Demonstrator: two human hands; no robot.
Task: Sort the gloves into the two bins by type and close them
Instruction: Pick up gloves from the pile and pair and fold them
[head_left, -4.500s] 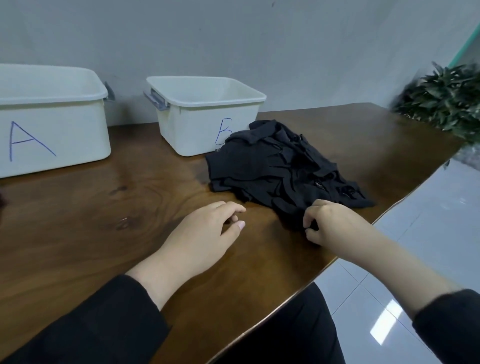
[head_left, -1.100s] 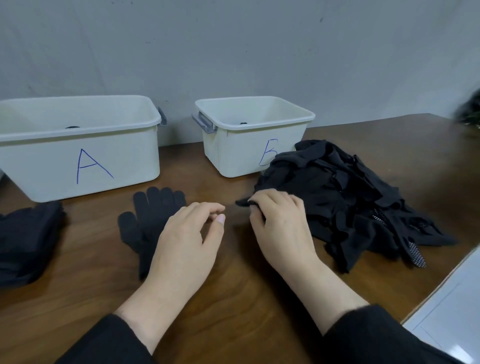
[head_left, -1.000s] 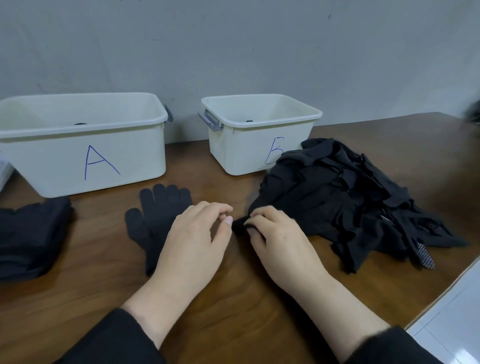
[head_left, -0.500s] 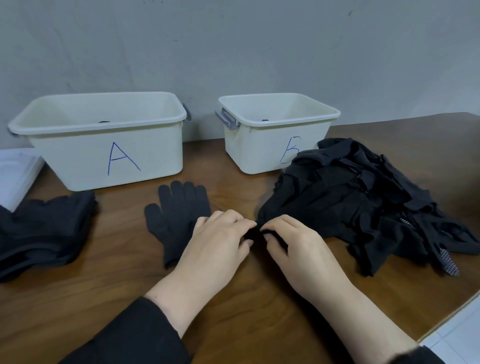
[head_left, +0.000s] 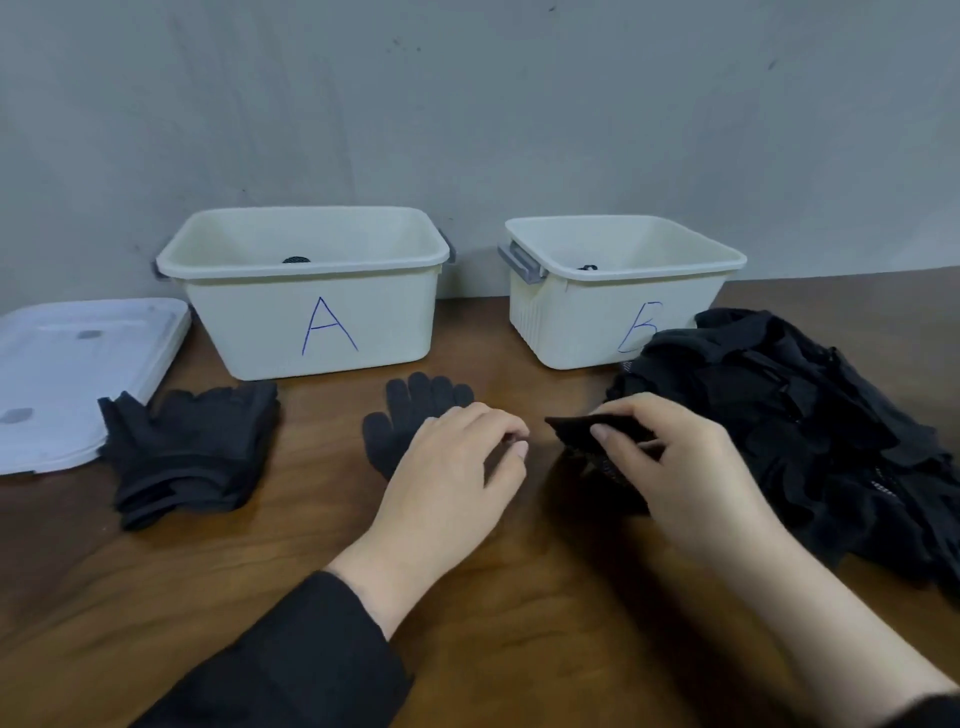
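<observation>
Two hands over table: right hand (head_left: 675, 467) pinching black glove (head_left: 576, 434), left hand (head_left: 447, 478) loose.

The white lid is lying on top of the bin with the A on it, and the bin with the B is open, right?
Not quite. The head view shows the flat white plastic lid lying on the brown wooden table, left of the cream plastic bin marked A, which is open. The cream plastic bin marked B is open too.

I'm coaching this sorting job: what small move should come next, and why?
Probably lift the black glove that the right hand pinches clear of the glove pile; its type is unclear while it overlaps the pile, and the left hand holds nothing.
</observation>
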